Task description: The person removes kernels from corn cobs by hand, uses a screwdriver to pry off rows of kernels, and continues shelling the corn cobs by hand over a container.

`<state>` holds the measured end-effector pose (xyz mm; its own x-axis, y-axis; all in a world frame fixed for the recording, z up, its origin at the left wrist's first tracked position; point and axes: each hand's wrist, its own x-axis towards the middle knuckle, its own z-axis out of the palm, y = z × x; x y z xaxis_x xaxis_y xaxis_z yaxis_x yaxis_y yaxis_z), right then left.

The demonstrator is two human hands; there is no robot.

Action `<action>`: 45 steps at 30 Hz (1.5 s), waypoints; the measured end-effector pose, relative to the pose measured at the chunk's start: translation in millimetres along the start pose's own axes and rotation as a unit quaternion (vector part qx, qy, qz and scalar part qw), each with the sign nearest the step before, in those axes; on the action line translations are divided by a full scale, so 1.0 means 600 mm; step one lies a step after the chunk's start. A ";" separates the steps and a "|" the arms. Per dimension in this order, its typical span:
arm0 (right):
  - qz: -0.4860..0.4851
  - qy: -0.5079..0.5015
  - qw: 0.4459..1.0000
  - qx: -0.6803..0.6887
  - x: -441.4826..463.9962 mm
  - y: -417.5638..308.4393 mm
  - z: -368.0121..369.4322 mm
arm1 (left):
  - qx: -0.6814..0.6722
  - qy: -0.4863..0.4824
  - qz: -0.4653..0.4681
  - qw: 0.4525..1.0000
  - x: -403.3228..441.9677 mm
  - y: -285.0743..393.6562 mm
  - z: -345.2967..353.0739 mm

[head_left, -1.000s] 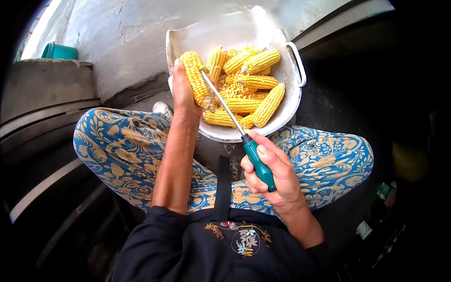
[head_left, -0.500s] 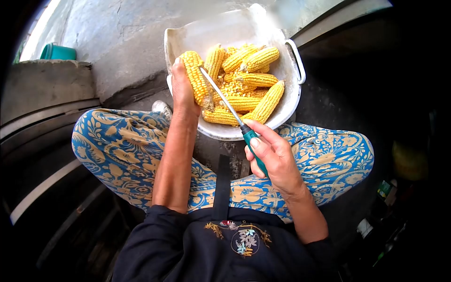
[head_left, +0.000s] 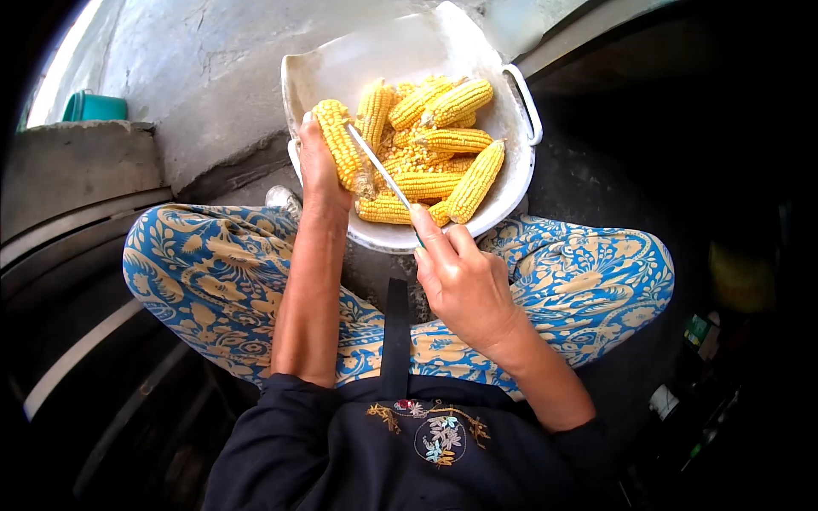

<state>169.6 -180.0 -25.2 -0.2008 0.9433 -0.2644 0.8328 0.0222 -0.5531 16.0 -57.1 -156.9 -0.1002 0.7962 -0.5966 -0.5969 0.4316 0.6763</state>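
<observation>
My left hand (head_left: pixel 319 166) is closed round a yellow corn cob (head_left: pixel 339 140) at the left side of a white basin (head_left: pixel 520 183). In my right hand (head_left: pixel 464 285) is a screwdriver (head_left: pixel 381 168); my fingers cover nearly all of its green handle. The metal shaft points up and left, its tip against the upper right side of the held cob. Several more cobs (head_left: pixel 477 180) and loose kernels (head_left: pixel 409 159) lie in the basin beside my left hand.
The basin has a white handle (head_left: pixel 526 106) at its right. A teal container (head_left: pixel 95 106) stands on a low grey ledge (head_left: pixel 77 162) at the upper left. My patterned trouser legs (head_left: pixel 588 272) are on both sides, and dim objects lie at the far right.
My right hand has turned over the screwdriver and moved up and left, so its handle is now mostly hidden. The whole view has shifted slightly. My left hand still holds the same cob.
</observation>
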 end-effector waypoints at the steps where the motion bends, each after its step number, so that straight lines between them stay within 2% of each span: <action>1: -0.015 0.005 1.000 -0.019 -0.001 -0.002 0.004 | 0.006 0.001 -0.002 1.000 0.000 0.002 0.001; 2: -0.016 0.005 1.000 -0.018 0.002 0.006 0.014 | 0.006 0.001 -0.002 1.000 -0.001 0.002 0.001; 3: -0.048 0.061 0.993 0.088 0.012 0.014 0.021 | 0.010 0.003 0.005 1.000 -0.002 0.002 0.002; 4: 0.010 -0.020 0.964 0.266 0.010 0.020 0.010 | 0.015 0.005 0.012 1.000 -0.003 0.003 0.002; 5: 0.100 -0.073 0.876 0.466 0.011 0.023 -0.005 | -0.022 0.003 0.007 1.000 0.001 -0.004 -0.002; 6: 0.200 -0.094 0.771 0.597 0.013 0.024 -0.021 | -0.022 0.002 0.008 1.000 0.000 -0.003 0.000; 8: 0.236 -0.090 0.680 0.688 0.013 0.020 -0.021 | -0.001 0.009 0.014 1.000 0.000 0.000 0.007; 9: 0.237 -0.091 0.680 0.688 0.011 0.015 -0.020 | -0.013 0.013 0.001 1.000 -0.002 -0.002 0.006; 11: 0.268 -0.080 0.511 0.813 0.011 0.005 -0.018 | -0.021 -0.004 0.002 1.000 0.004 -0.005 -0.001; 12: 0.270 -0.080 0.509 0.813 0.010 0.004 -0.017 | -0.029 -0.020 0.000 0.999 0.003 -0.006 -0.002; 14: 0.272 -0.087 0.552 0.783 0.017 0.008 -0.018 | -0.027 -0.005 -0.004 1.000 0.002 -0.005 0.001; 15: 0.254 -0.094 0.616 0.740 0.018 0.012 -0.017 | -0.026 0.012 -0.008 1.000 0.000 -0.002 0.004; 16: 0.255 -0.093 0.616 0.740 0.018 0.013 -0.016 | -0.026 0.011 -0.008 1.000 -0.004 0.001 0.007; 17: 0.200 -0.065 0.777 0.594 0.018 0.013 -0.014 | -0.018 0.015 0.001 1.000 -0.008 0.004 0.009; 18: 0.134 -0.035 0.898 0.417 0.018 0.012 -0.012 | -0.011 0.018 0.011 1.000 -0.009 0.005 0.011; 19: 0.095 0.008 0.922 0.376 0.019 0.010 -0.006 | -0.005 0.031 -0.002 1.000 -0.008 0.004 0.011; 20: 0.095 0.010 0.922 0.375 0.018 0.009 -0.007 | -0.005 0.029 -0.001 1.000 -0.005 0.003 0.010; 21: 0.046 0.019 0.974 0.222 0.017 0.008 -0.008 | 0.010 0.024 0.009 1.000 -0.003 0.002 0.007; 22: -0.003 0.028 0.998 0.062 0.015 0.005 -0.008 | 0.025 0.020 0.019 0.999 -0.002 0.000 0.004; 23: 0.022 -0.012 0.999 0.021 0.013 -0.004 -0.013 | 0.027 0.019 0.018 0.999 -0.002 -0.004 0.001; 24: 0.021 -0.010 1.000 0.021 0.014 0.005 0.000 | 0.051 0.015 0.019 0.998 -0.001 -0.007 -0.001; 26: -0.041 0.093 0.980 0.172 0.017 0.034 0.036 | 0.078 0.007 0.018 0.997 -0.003 -0.005 0.001; 27: 0.065 -0.035 0.889 0.451 0.023 0.036 0.016 | 0.064 0.018 0.003 0.998 -0.007 -0.003 0.003; 28: 0.228 -0.087 0.709 0.661 0.028 0.039 -0.004 | 0.049 0.029 -0.013 0.998 -0.010 -0.004 0.006; 31: 0.238 -0.094 0.717 0.649 0.027 0.030 0.003 | 0.068 0.034 -0.027 0.997 -0.003 -0.013 0.001; 32: 0.228 -0.096 0.748 0.616 0.025 0.033 0.014 | 0.070 0.032 -0.027 0.997 -0.005 -0.015 0.002; 33: 0.118 -0.004 0.877 0.465 0.022 0.038 0.047 | 0.065 0.032 -0.018 0.997 0.002 -0.025 -0.004; 34: 0.005 0.087 0.955 0.285 0.020 0.031 0.060 | 0.073 0.030 -0.027 0.997 0.007 -0.027 -0.009; 35: 0.050 0.034 0.987 0.148 0.008 0.027 0.056 | 0.084 0.034 -0.040 0.995 0.008 -0.031 -0.014; 36: 0.054 0.038 0.987 0.147 0.009 0.024 0.051 | 0.093 0.040 -0.051 0.994 0.005 -0.031 -0.013; 38: 0.092 -0.032 0.986 0.134 0.017 0.023 0.048 | 0.072 0.072 -0.056 0.993 0.012 -0.041 -0.021; 39: 0.059 0.038 0.977 0.201 0.022 0.039 0.075 | 0.067 0.070 -0.052 0.994 0.020 -0.046 -0.034; 42: 0.081 0.006 0.974 0.212 0.026 0.041 0.087 | 0.083 0.059 -0.038 0.994 0.041 -0.060 -0.059; 43: 0.080 0.018 0.979 0.188 0.019 0.035 0.088 | 0.093 0.050 -0.054 0.993 0.034 -0.058 -0.055; 45: 0.088 0.002 0.996 0.034 0.022 0.034 0.104 | 0.161 0.015 -0.090 0.983 0.022 -0.071 -0.043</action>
<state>151.8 -187.7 -89.4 -0.0526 0.9322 -0.3580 0.8183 -0.1652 -0.5505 19.7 -75.9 -204.4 -0.0422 0.6846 -0.7277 -0.3256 0.6792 0.6578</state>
